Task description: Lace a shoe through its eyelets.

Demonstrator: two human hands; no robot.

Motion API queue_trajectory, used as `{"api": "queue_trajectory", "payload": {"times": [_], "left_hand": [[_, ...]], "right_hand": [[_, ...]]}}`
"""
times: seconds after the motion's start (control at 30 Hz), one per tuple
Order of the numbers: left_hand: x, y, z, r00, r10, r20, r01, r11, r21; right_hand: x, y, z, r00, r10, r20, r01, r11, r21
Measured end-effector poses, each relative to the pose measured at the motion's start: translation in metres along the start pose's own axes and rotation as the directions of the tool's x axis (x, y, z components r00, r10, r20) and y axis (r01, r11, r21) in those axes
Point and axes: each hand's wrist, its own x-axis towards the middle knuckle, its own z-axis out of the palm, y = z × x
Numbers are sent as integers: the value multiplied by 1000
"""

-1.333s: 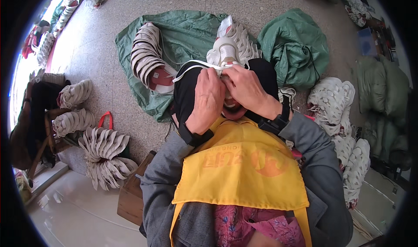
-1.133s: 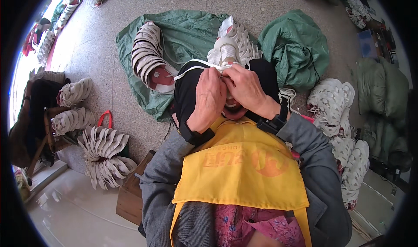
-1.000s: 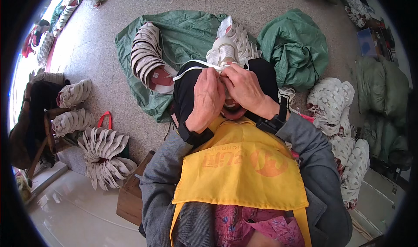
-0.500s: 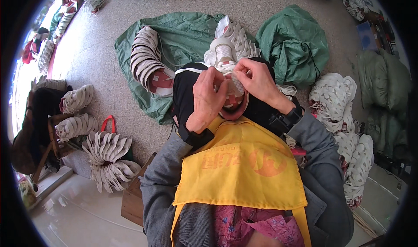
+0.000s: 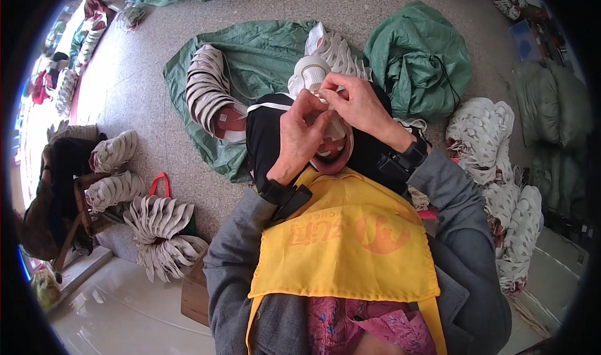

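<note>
A small shoe workshop, I'd say, looking down through the head camera: right there I've got pale shoe uppers nested in a curved stack (image 5: 210,82) on a spread green sheet (image 5: 269,51), a fanned bundle (image 5: 164,220) over to the left, and a whole heap (image 5: 481,133) on the right! A bulging green sack (image 5: 416,64) sits on the speckled floor (image 5: 147,98), and mid-view there's a person in a yellow apron (image 5: 332,255), a pale shoe (image 5: 312,73) on the lap.
</note>
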Motion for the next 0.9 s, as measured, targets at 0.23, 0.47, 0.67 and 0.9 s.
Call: {"api": "queue_trajectory", "payload": {"times": [0.23,0.47,0.67,0.9], "left_hand": [[1,-16,-14,997,-19,70,34,973,-227],[-9,4,-60,991,-128,-30,111,936,-333],[-70,17,-233,866,-165,-473,-8,939,-343],[-112,16,-290,848,-231,-477,248,968,-28]], "right_hand": [[3,17,-1,925,247,289,-369,768,524],[-20,-6,-22,919,284,272,-377,833,404],[-93,70,-178,863,500,72,-394,576,716],[-190,138,-284,694,680,-239,-321,589,742]]}}
